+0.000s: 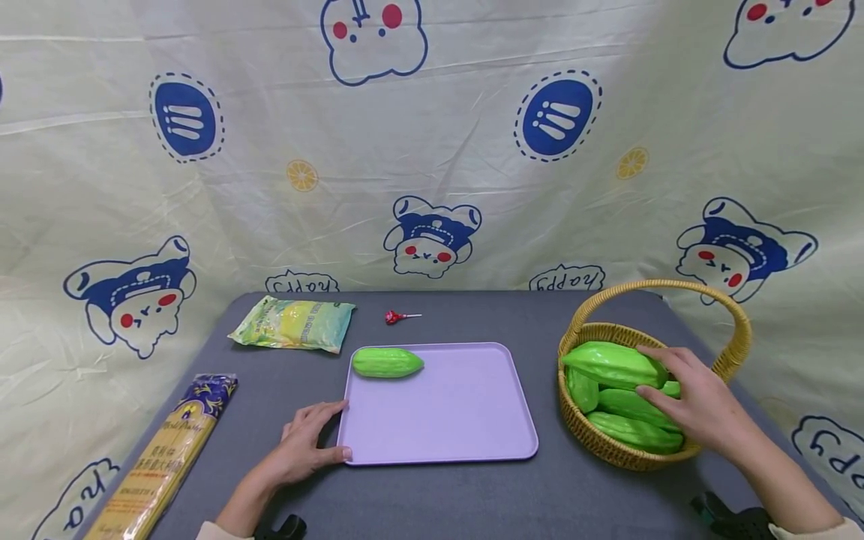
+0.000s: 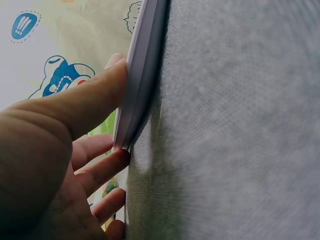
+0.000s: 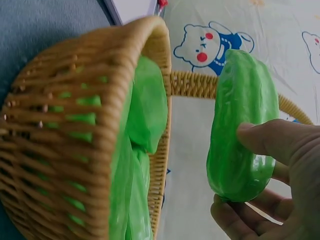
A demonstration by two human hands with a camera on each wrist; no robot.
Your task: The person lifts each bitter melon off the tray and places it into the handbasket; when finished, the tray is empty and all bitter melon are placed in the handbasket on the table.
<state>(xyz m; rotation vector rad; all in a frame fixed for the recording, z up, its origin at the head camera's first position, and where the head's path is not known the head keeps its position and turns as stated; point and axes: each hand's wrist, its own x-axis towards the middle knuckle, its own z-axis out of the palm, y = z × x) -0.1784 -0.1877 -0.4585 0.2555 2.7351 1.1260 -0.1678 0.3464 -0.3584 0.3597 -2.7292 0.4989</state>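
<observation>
In the head view my right hand (image 1: 702, 397) holds a green, ridged bitter melon (image 1: 614, 364) above the others in the wicker basket (image 1: 574, 431). The right wrist view shows this bitter melon (image 3: 240, 135) between my thumb and fingers, raised clear of the basket rim (image 3: 125, 65). My left hand (image 1: 304, 444) rests at the left edge of the lilac tray (image 1: 445, 420), thumb near its front corner. In the left wrist view the thumb touches the tray's rim (image 2: 142, 65), with the fingers spread beside it. Another bitter melon (image 1: 387, 363) lies in the tray's back left corner.
Several more bitter melons (image 1: 634, 431) fill the basket, whose tall handle (image 1: 739, 337) arches over it. Behind the tray lie a green-yellow packet (image 1: 293, 322) and a small red-handled tool (image 1: 398, 317). A long golden package (image 1: 169, 450) lies at the left table edge.
</observation>
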